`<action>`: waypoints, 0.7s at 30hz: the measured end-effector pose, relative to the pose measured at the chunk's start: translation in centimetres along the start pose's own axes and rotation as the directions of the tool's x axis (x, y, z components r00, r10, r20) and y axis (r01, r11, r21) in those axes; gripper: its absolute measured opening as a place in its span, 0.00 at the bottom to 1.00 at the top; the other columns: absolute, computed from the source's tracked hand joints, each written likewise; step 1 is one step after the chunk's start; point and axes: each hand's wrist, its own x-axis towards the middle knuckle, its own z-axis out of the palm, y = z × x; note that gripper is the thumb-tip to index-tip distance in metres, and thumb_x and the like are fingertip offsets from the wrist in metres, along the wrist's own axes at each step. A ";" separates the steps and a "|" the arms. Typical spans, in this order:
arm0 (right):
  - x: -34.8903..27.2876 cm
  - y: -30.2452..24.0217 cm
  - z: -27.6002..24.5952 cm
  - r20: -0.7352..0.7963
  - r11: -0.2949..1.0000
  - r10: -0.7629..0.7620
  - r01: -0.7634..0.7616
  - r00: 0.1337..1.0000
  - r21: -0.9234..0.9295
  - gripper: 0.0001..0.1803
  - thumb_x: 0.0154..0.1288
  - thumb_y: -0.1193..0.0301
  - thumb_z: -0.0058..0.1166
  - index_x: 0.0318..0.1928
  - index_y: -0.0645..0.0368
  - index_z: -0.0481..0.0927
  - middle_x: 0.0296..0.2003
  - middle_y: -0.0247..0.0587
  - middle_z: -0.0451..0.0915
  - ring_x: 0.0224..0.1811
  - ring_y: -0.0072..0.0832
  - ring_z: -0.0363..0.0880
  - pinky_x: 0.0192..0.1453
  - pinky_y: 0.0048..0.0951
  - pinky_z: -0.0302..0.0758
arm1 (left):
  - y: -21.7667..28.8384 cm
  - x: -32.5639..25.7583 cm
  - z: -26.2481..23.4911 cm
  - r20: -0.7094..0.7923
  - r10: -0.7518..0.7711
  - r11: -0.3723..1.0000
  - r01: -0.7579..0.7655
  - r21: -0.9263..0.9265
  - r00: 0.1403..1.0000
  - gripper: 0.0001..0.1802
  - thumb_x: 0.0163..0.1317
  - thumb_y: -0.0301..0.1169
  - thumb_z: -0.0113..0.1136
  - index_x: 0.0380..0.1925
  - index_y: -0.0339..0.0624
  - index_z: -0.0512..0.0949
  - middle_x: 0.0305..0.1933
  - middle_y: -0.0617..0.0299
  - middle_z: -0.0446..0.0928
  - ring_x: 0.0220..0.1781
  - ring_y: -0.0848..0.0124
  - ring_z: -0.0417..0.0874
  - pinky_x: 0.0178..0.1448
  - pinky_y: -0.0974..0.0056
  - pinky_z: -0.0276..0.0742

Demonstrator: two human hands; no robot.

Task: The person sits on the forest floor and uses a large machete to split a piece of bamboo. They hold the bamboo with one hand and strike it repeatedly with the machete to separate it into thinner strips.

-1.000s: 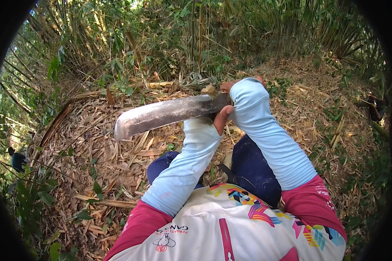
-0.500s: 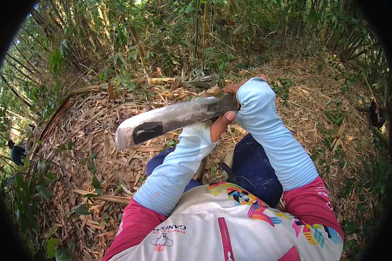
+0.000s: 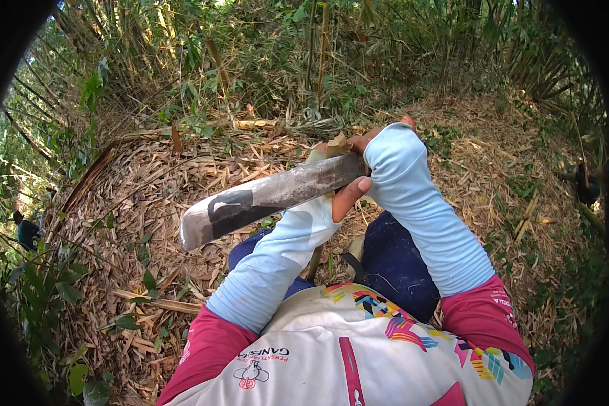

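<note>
A machete [image 3: 284,187] with a wide, worn grey blade and dark patches lies across the front of my body, its broad tip to the left and lower than its handle end. My right hand [image 3: 363,141] is closed on its handle, mostly hidden behind my own light-blue sleeve. Under the blade's handle end shows the thumb of my left hand [image 3: 350,195]; the blade covers the other fingers. Just above the blade, a tan, dry-looking piece [image 3: 337,144] sticks up between the hands. What my left hand grips behind the blade is hidden.
Dry fallen leaves [image 3: 142,196] cover the ground. A split stick [image 3: 159,302] lies to the left, and a long brown strip [image 3: 88,177] curves behind it. Bamboo stems [image 3: 323,54] and undergrowth stand ahead. A person [image 3: 26,231] is far left.
The machete's tip has dropped, so the blade slopes down to the left more steeply. My hands stay close together in nearly the same place.
</note>
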 end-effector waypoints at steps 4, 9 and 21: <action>-0.6 0.0 0.3 -0.093 0.999 -0.031 0.029 0.995 -0.024 0.24 0.56 0.56 0.55 0.55 0.43 0.77 0.45 0.38 0.82 0.51 0.37 0.80 0.57 0.54 0.63 | 0.2 -0.2 0.2 -0.030 0.025 0.998 -0.027 -0.051 0.999 0.33 0.57 0.44 0.68 0.54 0.36 0.67 0.47 0.51 0.75 0.50 0.63 0.77 0.54 0.60 0.71; -0.3 -0.1 -0.4 -0.011 0.998 -0.019 0.018 1.000 -0.059 0.25 0.57 0.56 0.55 0.57 0.42 0.76 0.46 0.37 0.82 0.52 0.36 0.80 0.58 0.53 0.63 | 1.6 -0.2 0.3 -0.023 0.003 0.999 -0.004 -0.047 1.000 0.31 0.57 0.41 0.68 0.54 0.37 0.67 0.47 0.52 0.75 0.50 0.64 0.77 0.54 0.61 0.71; -0.6 0.7 0.8 -0.080 0.999 -0.029 0.026 0.996 -0.036 0.23 0.58 0.56 0.54 0.56 0.40 0.77 0.43 0.35 0.82 0.49 0.36 0.80 0.58 0.53 0.63 | 1.4 0.0 1.0 -0.034 0.009 0.992 -0.013 -0.129 0.999 0.33 0.55 0.42 0.71 0.54 0.37 0.67 0.47 0.52 0.75 0.51 0.65 0.76 0.54 0.62 0.71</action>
